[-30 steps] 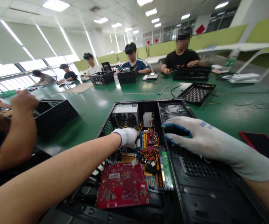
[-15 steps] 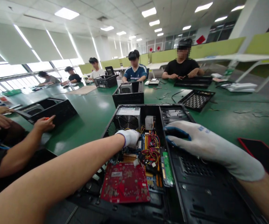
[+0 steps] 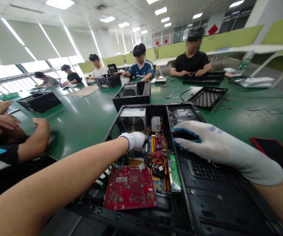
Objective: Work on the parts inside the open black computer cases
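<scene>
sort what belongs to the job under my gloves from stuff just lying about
In the job:
open computer case
left hand, inside it
right hand, at its right side
power supply
red circuit board
bundled wires

Apparently just lying about:
red-edged black mat
black perforated panel

The left hand [image 3: 137, 141] (white-gloved) reaches inside the open computer case [image 3: 129, 219], near the power supply [image 3: 133, 122].

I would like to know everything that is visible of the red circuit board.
The red circuit board is flat and nearly rectangular, speckled with small components, with a pale label near its upper left. Its broad face is toward the camera, in the near part of the black case. A white connector overlaps its upper edge in view; contact is unclear.
</scene>
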Action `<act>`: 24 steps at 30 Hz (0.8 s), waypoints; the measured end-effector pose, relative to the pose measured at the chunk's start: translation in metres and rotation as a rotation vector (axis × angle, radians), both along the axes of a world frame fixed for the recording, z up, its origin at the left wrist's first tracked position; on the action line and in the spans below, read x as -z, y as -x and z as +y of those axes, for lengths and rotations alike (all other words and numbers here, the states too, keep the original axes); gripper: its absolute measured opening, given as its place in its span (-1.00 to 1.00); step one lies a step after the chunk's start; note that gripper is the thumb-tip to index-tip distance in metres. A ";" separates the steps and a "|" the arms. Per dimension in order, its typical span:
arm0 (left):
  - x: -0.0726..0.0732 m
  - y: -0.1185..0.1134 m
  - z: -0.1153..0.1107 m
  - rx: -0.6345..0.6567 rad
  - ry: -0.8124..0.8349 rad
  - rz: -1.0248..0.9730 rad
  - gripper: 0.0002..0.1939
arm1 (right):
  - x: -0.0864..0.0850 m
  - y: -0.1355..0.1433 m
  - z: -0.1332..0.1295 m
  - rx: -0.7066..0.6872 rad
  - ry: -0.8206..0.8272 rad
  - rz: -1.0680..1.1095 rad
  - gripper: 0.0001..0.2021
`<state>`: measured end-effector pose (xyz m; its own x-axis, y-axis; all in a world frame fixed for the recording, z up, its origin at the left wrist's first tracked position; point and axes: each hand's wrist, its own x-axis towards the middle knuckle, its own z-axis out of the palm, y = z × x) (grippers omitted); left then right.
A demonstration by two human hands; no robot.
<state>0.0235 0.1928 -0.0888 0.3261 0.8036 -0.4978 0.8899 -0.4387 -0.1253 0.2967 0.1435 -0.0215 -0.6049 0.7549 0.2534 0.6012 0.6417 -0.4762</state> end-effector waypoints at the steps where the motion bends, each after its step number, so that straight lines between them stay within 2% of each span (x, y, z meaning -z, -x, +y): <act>1: -0.001 -0.001 -0.001 0.000 0.002 0.000 -0.44 | 0.000 0.000 0.000 -0.002 -0.003 0.000 -0.53; 20: 0.003 0.002 -0.001 0.034 0.016 -0.039 -0.50 | -0.002 0.000 0.000 -0.009 0.027 -0.008 -0.53; 24: 0.000 0.000 -0.004 0.016 0.011 -0.044 -0.46 | -0.005 0.002 -0.002 0.011 0.036 0.007 -0.53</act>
